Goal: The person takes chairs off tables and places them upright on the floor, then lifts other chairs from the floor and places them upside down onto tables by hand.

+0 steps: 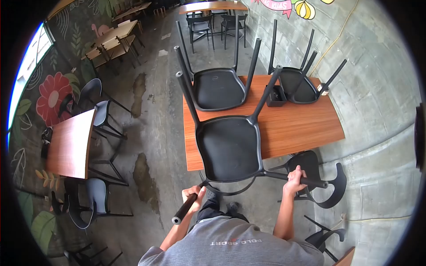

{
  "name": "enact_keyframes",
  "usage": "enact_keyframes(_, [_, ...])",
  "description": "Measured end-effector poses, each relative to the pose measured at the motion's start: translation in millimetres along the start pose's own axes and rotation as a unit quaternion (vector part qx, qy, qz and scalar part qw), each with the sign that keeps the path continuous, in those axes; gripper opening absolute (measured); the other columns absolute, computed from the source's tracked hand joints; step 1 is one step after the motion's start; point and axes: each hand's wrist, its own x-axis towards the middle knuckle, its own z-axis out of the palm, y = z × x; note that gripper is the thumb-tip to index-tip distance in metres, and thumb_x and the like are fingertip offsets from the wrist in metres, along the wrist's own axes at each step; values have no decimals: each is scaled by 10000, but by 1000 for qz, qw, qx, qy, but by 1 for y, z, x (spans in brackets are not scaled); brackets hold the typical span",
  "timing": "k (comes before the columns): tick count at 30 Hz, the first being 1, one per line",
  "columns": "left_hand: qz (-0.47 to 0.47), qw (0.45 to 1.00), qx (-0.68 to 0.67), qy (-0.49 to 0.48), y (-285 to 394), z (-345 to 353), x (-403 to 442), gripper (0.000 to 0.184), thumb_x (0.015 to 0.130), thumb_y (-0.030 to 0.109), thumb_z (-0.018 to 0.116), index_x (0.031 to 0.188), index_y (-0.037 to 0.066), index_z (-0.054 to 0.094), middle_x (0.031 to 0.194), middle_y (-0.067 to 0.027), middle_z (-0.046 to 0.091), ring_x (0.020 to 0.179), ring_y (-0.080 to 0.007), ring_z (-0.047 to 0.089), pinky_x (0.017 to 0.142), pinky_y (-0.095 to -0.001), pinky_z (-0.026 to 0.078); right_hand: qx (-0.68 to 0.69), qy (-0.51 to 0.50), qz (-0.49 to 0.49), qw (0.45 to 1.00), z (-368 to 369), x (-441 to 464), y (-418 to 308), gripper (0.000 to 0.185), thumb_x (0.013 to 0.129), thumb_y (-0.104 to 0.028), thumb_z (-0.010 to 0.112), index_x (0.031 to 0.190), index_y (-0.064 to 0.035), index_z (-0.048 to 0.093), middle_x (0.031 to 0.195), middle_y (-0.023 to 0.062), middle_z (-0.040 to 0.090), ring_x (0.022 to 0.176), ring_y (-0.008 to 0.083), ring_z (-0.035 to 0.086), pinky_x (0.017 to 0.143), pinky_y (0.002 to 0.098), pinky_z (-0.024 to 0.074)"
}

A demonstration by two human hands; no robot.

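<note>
A black chair point(228, 148), upside down with its legs pointing up and outward, is held at the near edge of a brown wooden table point(301, 128). My left hand point(193, 195) is wrapped round one of its near legs. Around the other near leg, at the right, my right hand point(295, 181) is closed. Part of the chair's seat overlaps the tabletop in view; whether it rests there I cannot tell. Two more upturned chairs, one black chair point(218, 88) and another black chair point(298, 86), lie on the table with a small black box point(276, 96) between them.
An upright black chair point(306, 166) stands by the table's near right side, with another chair point(321, 237) lower right. At the left are a light wooden table point(71, 142) and blue-grey chairs point(98, 195). A block wall point(368, 88) rises at the right.
</note>
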Motion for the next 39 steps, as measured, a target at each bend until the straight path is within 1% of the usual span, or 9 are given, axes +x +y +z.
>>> enact_keyframes(7, [-11,1000,0,0,-19,-2,11,432,814,-8,646,521,37,332,484,-33,405,459,-109,328,445,-298,274,14,-68,-49,996,2,6,29,329,871,-41,517,581,-103,374,489,-43,352,407,35,269,392,210,249])
enact_keyframes(17, [52,993,89,-61,-37,-6,23,320,792,110,684,554,41,483,503,-77,479,458,-198,451,477,-328,364,17,-34,-58,998,15,17,33,369,879,-54,559,569,-105,365,467,-29,361,388,45,307,379,207,260])
enact_keyframes(19, [3,994,98,-47,-32,-5,21,288,779,133,686,577,29,509,526,-94,505,473,-216,484,501,-330,391,7,-29,-43,999,15,14,28,381,889,-73,564,570,-105,358,465,-21,365,392,61,332,388,217,286])
enact_keyframes(24, [15,983,170,72,-35,3,13,178,739,140,696,694,14,579,742,-117,585,692,-262,583,685,-352,480,-21,-96,-31,995,2,16,25,339,913,-118,572,615,-71,417,508,6,446,442,94,441,439,248,368])
enact_keyframes(25, [-89,981,137,107,-47,4,5,251,746,205,723,862,22,596,844,-122,595,761,-248,591,757,-362,478,-111,-143,-71,981,-4,18,25,306,908,-121,582,638,-51,454,532,13,484,477,98,479,470,246,393])
enact_keyframes(28, [-178,945,165,218,-47,17,-5,651,753,336,749,1196,-15,426,973,-155,548,926,-237,552,852,-366,446,-273,-270,-87,919,-26,32,5,222,808,-204,712,750,-25,594,668,72,639,571,136,599,533,264,464])
enact_keyframes(31, [-184,907,220,309,-63,40,-32,658,760,381,750,1172,-30,442,977,-162,591,904,-214,569,856,-354,447,-293,-367,-109,876,-64,52,0,251,740,-229,771,768,-31,619,750,76,673,647,143,648,530,261,492])
enact_keyframes(35, [-192,954,103,206,-22,118,-76,407,804,299,724,985,-39,586,819,-101,663,787,-149,617,758,-295,486,-96,-382,155,906,-141,80,-13,158,808,-121,721,825,7,631,733,64,672,664,96,643,605,229,526])
enact_keyframes(39, [-91,985,136,47,58,254,-108,266,829,233,691,872,-26,647,797,-98,676,770,-149,631,739,-306,499,-27,-422,206,882,-206,118,-54,73,845,-35,637,853,26,597,757,100,654,696,139,643,644,265,533])
